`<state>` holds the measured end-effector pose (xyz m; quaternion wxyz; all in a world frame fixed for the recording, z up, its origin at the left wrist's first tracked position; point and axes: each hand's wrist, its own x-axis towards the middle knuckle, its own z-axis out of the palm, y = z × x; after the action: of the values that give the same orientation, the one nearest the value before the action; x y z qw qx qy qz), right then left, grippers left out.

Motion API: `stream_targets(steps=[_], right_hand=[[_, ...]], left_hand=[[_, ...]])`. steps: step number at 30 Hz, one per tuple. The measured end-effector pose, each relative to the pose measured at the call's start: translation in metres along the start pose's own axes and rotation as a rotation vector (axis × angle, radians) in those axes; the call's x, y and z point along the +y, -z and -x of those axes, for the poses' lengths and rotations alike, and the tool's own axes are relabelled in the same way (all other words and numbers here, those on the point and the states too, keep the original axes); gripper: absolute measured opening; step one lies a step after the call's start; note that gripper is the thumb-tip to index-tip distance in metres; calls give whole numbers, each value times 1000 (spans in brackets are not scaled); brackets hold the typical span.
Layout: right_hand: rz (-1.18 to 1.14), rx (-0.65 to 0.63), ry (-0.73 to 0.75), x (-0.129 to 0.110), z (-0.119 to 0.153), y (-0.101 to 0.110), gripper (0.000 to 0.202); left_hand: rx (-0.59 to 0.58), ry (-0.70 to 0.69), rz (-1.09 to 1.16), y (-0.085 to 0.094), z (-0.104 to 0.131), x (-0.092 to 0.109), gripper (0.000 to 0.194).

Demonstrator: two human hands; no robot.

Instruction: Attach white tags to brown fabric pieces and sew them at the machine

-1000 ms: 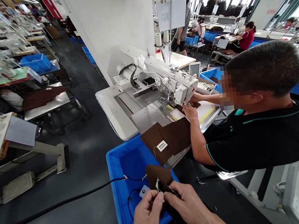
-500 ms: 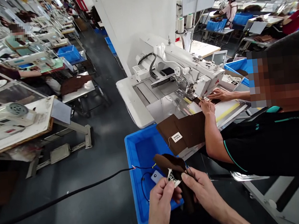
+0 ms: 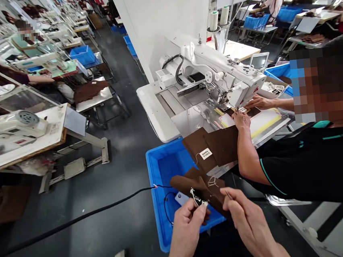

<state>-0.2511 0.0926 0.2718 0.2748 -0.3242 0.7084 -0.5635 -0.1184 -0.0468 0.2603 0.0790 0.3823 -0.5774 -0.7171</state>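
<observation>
Above the blue bin, my left hand (image 3: pixel 188 220) is closed, pinching a crumpled white fabric label (image 3: pixel 198 199) with black print. Under and behind it hangs a folded piece of brown fabric (image 3: pixel 185 180). Loose white thread (image 3: pixel 213 181) lies on that fabric. My right hand (image 3: pixel 244 212) is closed around a thin metal tool (image 3: pixel 228 195); only its narrow end shows, so its kind is unclear. The fabric's right edge passes by these fingers; whether they grip it too is hidden.
The blue bin (image 3: pixel 152 195) holds a phone-like device (image 3: pixel 182 198) and a cable (image 3: pixel 106 207) crosses its rim. Brown panels with a sewn label (image 3: pixel 205 154) overhang the bin. At right, a co-worker (image 3: pixel 308 159) handles fabric at a white sewing machine (image 3: pixel 223 71).
My right hand has moved right and away from the label, taking the tool along. The brown fabric has spread open, exposing loose white thread. My left hand still pinches the label.
</observation>
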Motion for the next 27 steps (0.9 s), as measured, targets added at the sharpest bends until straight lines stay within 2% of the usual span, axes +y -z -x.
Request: stream_targets(steps=[3, 6, 9, 12, 27], right_hand=[[-11, -161, 29, -17, 7, 5, 44], [29, -271, -96, -25, 5, 6, 55], [24, -277, -216, -20, -1, 4, 56], [-3, -292, -260, -11, -4, 2, 58], [-24, -283, -276, -5, -6, 2, 54]], left_hand=[[23, -30, -30, 0, 1, 0, 37], [17, -48, -50, 0, 1, 2, 37], [2, -59, -53, 0, 3, 5, 35], [-9, -65, -47, -1, 4, 7, 33], [-42, -61, -43, 0, -1, 10, 33]])
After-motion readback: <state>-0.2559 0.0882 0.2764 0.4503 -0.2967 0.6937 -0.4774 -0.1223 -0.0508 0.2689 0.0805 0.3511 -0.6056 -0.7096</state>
